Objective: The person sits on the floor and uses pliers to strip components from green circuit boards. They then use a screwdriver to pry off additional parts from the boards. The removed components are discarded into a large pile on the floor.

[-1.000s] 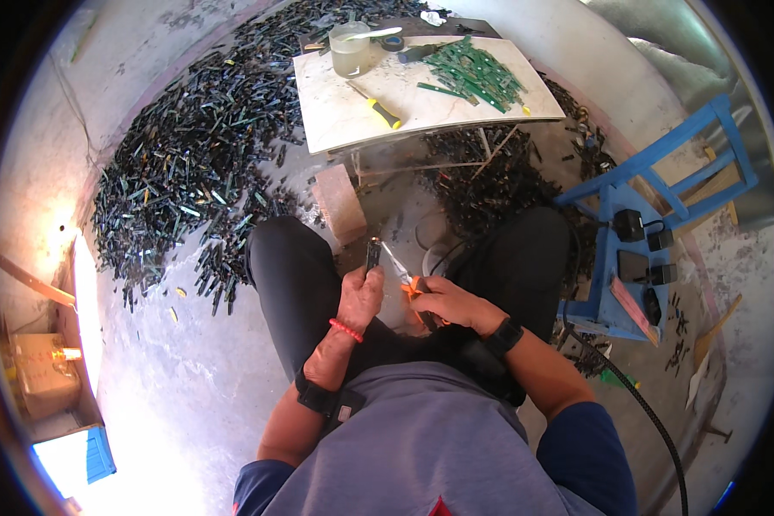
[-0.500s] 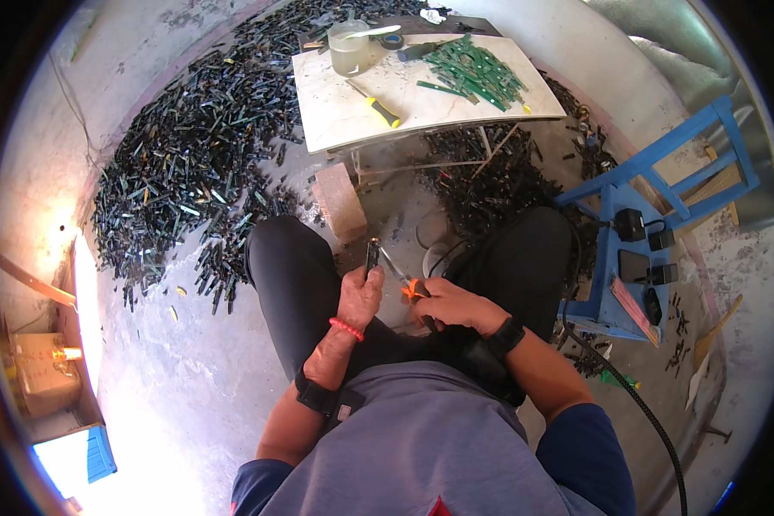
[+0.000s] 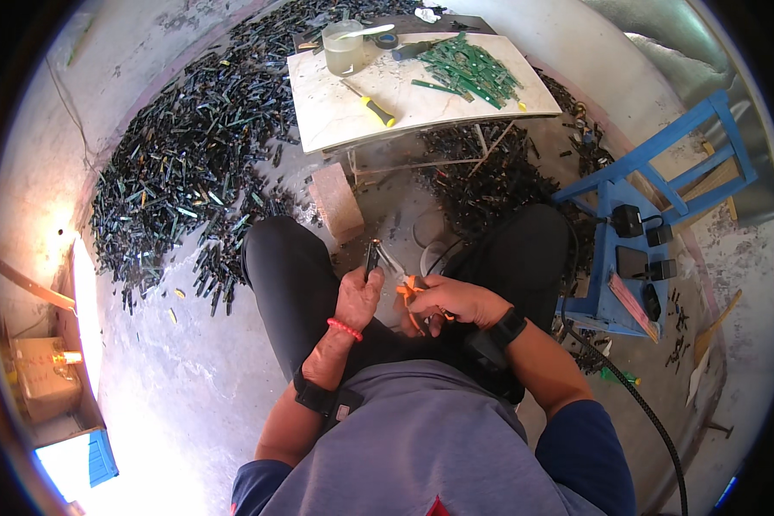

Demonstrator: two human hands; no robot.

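I sit with my knees apart over a concrete floor. My left hand (image 3: 358,297) grips a small dark strip-shaped part (image 3: 371,257) that sticks up from my fist. My right hand (image 3: 456,301) is closed on orange-handled pliers (image 3: 408,292), whose metal jaws reach toward the dark part. The two hands are close together between my thighs. A red bead bracelet (image 3: 345,328) is on my left wrist and a black watch (image 3: 506,330) on my right.
A low white tabletop (image 3: 353,120) ahead carries a pile of green strips (image 3: 467,70), a yellow-handled screwdriver (image 3: 371,107) and a plastic jar (image 3: 343,47). Heaps of dark parts (image 3: 181,172) cover the floor. A brick (image 3: 335,201) lies near my left knee, a blue chair (image 3: 628,215) at right.
Nothing has clearly moved; both hands stay together between my knees with the same grip on the part and the pliers.
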